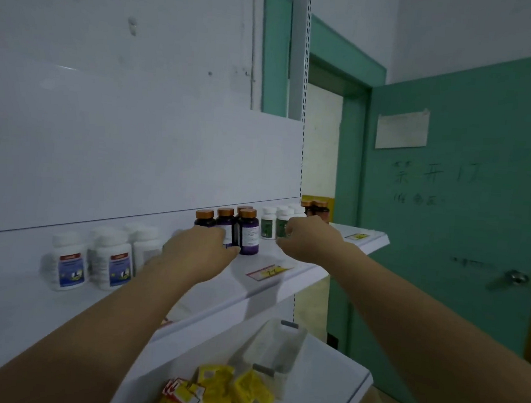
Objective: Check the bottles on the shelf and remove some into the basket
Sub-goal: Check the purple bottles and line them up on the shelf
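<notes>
Shelf [27, 309] check — both arms raised.
My left grip [203, 249] clasps a purple bottle [224, 223] for inspection; right grip [308, 241] meets a white bottle [282, 226] — closure unclear.

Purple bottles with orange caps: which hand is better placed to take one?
Probably left: the left hand is at the purple bottles, fingers against them, while the right hand is by the green-labelled white bottles.

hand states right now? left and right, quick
Left hand: at the purple bottles, fingers hidden; grip cannot be told.
Right hand: fingers curled at a green-label white bottle; hold cannot be told.
</notes>
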Demonstrator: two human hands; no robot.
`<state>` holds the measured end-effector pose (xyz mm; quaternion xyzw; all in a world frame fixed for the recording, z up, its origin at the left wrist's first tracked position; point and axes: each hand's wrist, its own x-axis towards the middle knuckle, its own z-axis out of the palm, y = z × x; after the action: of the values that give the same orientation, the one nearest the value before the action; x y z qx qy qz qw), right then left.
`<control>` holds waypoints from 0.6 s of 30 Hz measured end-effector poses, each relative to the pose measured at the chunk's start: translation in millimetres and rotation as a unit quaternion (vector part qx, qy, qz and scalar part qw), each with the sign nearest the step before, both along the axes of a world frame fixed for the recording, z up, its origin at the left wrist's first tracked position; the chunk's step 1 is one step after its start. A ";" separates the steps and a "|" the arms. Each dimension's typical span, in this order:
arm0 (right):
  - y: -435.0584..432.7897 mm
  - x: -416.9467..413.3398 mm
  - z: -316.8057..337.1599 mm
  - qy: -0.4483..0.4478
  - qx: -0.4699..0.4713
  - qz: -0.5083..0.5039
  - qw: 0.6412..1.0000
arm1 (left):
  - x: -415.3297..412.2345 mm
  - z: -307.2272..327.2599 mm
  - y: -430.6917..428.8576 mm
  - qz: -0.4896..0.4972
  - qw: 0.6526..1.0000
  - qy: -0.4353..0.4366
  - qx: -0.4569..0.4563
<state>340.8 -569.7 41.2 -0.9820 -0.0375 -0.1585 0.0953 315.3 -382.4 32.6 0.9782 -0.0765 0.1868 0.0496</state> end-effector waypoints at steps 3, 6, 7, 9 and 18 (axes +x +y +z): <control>-7.9 33.5 -0.3 -0.006 -0.001 0.015 1.000 | 31.8 -6.6 -10.5 -0.001 1.000 0.011 -0.010; -14.1 71.6 -1.2 -0.006 -0.002 0.049 0.999 | 59.0 -14.0 -19.7 0.022 1.000 0.014 -0.010; -15.7 83.8 -0.4 -0.010 0.001 0.063 0.998 | 66.4 -15.8 -22.8 0.032 0.999 0.014 -0.013; -16.7 106.6 0.9 -0.018 0.006 0.094 0.995 | 77.4 -17.0 -28.5 0.059 0.998 0.018 -0.019; -8.6 172.3 0.7 -0.035 0.024 0.267 0.963 | 91.3 -24.1 -53.9 0.242 0.968 0.038 -0.047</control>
<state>513.2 -578.3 41.9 -0.9278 -0.2973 -0.1620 0.1566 406.6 -436.3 8.5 0.9704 0.1735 0.1596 0.0513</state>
